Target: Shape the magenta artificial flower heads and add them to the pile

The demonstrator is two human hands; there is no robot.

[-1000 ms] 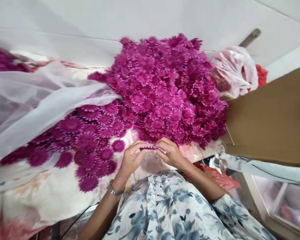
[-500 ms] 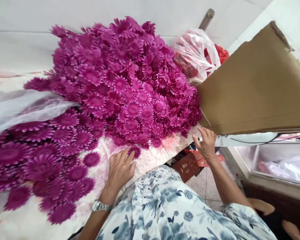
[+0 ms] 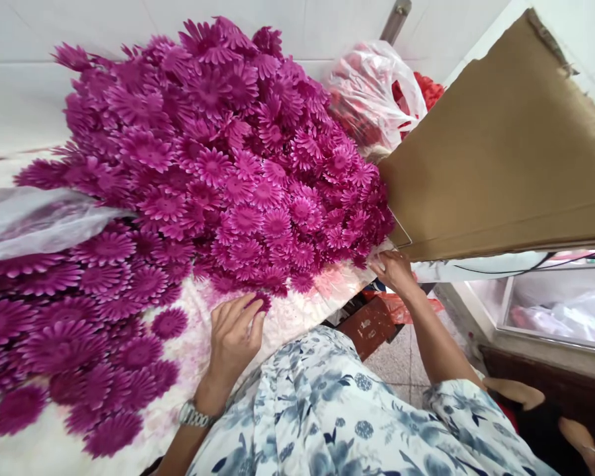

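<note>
My left hand (image 3: 235,328), with a metal watch on its wrist, is at the near edge of the cloth-covered table. Its thumb and fingers are closed round a small magenta artificial flower (image 3: 261,301), partly hidden by the fingertips. Along the table edge to the right, my right hand (image 3: 395,271) has its fingers bent together beside the foot of the cardboard. Anything between those fingertips is too small to make out. A large heap of magenta artificial flowers (image 3: 245,188) rises just beyond both hands. More flat, wide flower heads (image 3: 86,330) lie to the left.
A big cardboard sheet (image 3: 500,152) stands at the right. Behind the heap sits a plastic bag (image 3: 371,92) with red things in it. White plastic film (image 3: 34,221) covers part of the left flowers. A brown box (image 3: 369,327) is below the table; another person's arm (image 3: 518,391) shows lower right.
The view has shifted, so the flowers appear further left. My left fingers have drawn together round the small flower. My right hand has moved slightly left, and its fingers have come together.
</note>
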